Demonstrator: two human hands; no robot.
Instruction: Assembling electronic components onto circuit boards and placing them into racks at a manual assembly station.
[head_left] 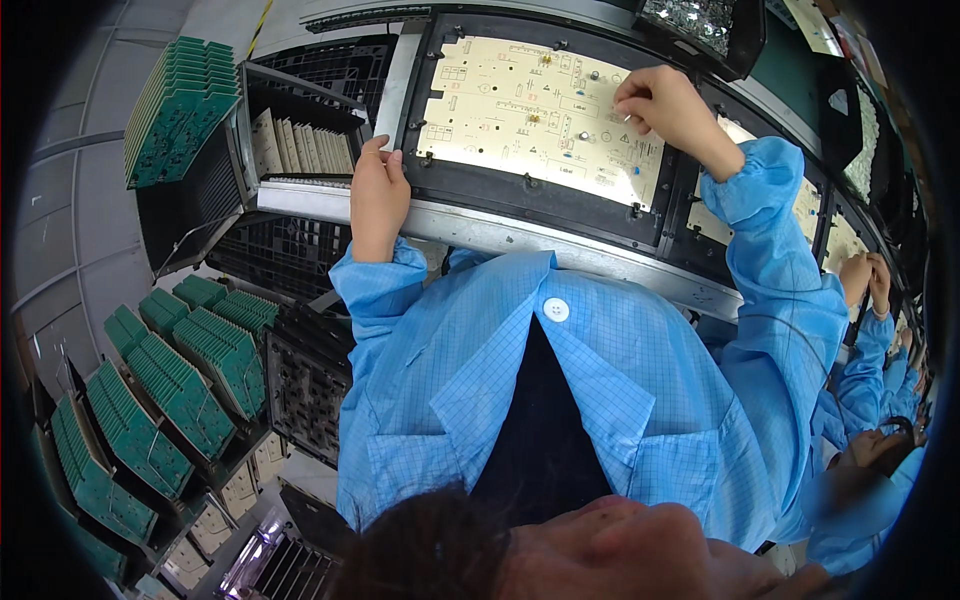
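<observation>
A cream circuit board panel (480, 100) lies in a black carrier frame (470, 185) held by small dark clips. It bears a few small parts, yellow and blue among them. Above the panel's right part is my right hand (668, 108), thumb and fingers pinched together. A tiny pale tip shows at the pinch, too small to name. At the frame's left end my left hand (380, 195) rests on the metal rail (400, 85), fingers extended and slightly apart, holding nothing.
At left stands a rack (250, 130) of upright pale boards, beside a stack of green circuit boards (180, 110). More green boards (150, 410) fill racks at lower left. Bins of loose parts (695, 25) stand beyond the line. Co-workers in blue sleeves (865, 360) work at right.
</observation>
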